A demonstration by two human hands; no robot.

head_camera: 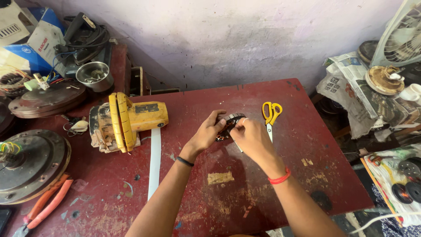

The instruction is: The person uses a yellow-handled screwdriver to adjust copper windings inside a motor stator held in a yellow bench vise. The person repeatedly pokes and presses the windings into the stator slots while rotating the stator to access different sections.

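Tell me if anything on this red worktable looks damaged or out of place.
The red table is badly worn, with paint scraped off in pale patches near the front. The yellow power tool lies on its side, grimy and chipped. Both hands, left hand and right hand, hold a small wound motor part.

Quick count: two hands, one pair of yellow scissors, one orange pliers lower left, one steel bowl upper left.
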